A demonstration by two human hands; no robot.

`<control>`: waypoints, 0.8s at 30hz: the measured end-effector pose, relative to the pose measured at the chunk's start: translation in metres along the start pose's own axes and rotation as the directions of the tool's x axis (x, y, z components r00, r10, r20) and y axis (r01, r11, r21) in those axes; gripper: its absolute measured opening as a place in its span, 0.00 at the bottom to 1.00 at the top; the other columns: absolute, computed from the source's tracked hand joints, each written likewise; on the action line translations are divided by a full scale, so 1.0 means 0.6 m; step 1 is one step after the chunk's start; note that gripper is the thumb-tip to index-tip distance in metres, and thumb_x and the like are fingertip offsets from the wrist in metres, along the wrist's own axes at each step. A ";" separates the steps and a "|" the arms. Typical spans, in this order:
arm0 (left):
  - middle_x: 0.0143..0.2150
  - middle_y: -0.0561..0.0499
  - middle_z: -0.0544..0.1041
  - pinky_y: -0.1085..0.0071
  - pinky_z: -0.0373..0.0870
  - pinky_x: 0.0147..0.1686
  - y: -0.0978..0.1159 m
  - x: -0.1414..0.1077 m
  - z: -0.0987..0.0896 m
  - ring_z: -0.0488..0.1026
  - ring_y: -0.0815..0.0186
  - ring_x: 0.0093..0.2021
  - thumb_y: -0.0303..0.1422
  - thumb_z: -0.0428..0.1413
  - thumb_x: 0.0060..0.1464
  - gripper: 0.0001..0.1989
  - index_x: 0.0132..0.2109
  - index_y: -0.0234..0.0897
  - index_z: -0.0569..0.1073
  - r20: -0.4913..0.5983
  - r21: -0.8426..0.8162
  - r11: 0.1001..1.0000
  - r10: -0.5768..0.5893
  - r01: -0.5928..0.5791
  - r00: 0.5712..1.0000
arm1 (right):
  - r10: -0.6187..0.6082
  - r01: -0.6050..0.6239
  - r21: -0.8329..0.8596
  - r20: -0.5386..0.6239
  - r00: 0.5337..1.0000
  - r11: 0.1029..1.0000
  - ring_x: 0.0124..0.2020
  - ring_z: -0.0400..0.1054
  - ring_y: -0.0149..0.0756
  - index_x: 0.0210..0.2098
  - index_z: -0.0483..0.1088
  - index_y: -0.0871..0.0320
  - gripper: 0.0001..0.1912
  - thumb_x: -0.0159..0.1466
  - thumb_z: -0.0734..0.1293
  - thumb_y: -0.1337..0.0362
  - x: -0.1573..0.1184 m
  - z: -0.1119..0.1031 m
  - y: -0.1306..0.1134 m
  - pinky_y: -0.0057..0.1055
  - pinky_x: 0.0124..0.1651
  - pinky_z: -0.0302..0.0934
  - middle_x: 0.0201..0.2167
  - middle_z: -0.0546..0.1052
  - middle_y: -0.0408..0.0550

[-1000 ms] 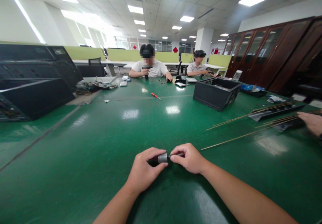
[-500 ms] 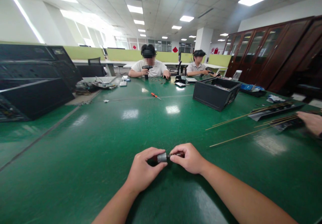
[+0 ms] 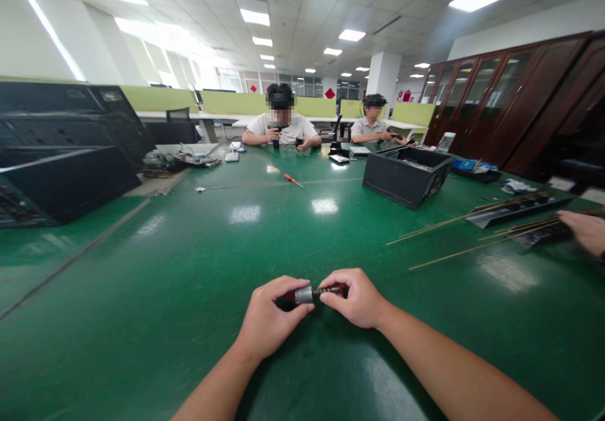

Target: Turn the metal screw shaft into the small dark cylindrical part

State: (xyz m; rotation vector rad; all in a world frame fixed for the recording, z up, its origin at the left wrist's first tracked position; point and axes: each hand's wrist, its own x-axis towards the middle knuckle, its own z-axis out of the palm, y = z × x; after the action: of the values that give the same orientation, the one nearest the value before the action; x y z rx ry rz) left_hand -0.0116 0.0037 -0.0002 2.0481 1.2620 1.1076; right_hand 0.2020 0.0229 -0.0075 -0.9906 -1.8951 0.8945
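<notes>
Head view, cylinder [image 3: 304, 295] in left grip [image 3: 268, 315], shaft [image 3: 327, 290] in right grip [image 3: 358, 299]

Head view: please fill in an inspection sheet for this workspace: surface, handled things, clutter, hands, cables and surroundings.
Surface: glossy green tabletop with light reflections.
Handled things: grey cylindrical piece; dark ridged shaft extending to its right.
Clutter: orange-handled screwdriver, dark open box, thin rods, dark cases at left.
Hands: left hand grips the grey cylindrical piece; right hand pinches the dark ridged shaft.
Cables: wire-like strands among the loose parts far left; too small to confirm.
Surroundings: two people opposite, one holding a drill-shaped tool; a co-worker's hand at the right edge; brown cabinets behind.
</notes>
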 end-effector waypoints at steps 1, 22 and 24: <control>0.38 0.52 0.80 0.68 0.71 0.40 0.000 0.000 0.000 0.76 0.62 0.38 0.33 0.65 0.49 0.12 0.43 0.43 0.80 0.001 0.000 1.000 0.001 -0.001 1.000 | -0.006 0.006 -0.005 -0.003 1.000 1.000 0.25 0.66 0.32 0.33 0.79 0.59 0.06 0.57 0.70 0.65 0.000 0.000 0.000 0.27 0.29 0.58 0.26 0.78 0.46; 0.37 0.52 0.80 0.69 0.71 0.39 0.002 0.001 0.000 0.76 0.63 0.38 0.31 0.65 0.48 0.12 0.43 0.43 0.80 -0.013 -0.017 1.000 0.005 -0.005 1.000 | 0.031 -0.031 0.019 -0.016 0.999 0.999 0.25 0.66 0.32 0.34 0.78 0.59 0.07 0.57 0.71 0.63 -0.001 0.003 -0.001 0.27 0.30 0.59 0.26 0.77 0.45; 0.37 0.52 0.80 0.68 0.71 0.39 0.002 0.002 0.000 0.76 0.63 0.38 0.31 0.65 0.48 0.12 0.43 0.43 0.80 -0.013 -0.013 1.000 0.004 -0.005 1.000 | 0.038 -0.037 0.030 -0.015 0.999 0.999 0.25 0.66 0.32 0.34 0.78 0.60 0.07 0.57 0.71 0.64 -0.001 0.003 -0.001 0.27 0.30 0.59 0.26 0.77 0.45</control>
State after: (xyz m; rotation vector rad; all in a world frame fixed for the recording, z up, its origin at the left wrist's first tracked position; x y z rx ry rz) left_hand -0.0105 0.0044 0.0011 2.0379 1.2535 1.1303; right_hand 0.2005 0.0220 -0.0080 -1.0156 -1.8507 0.9312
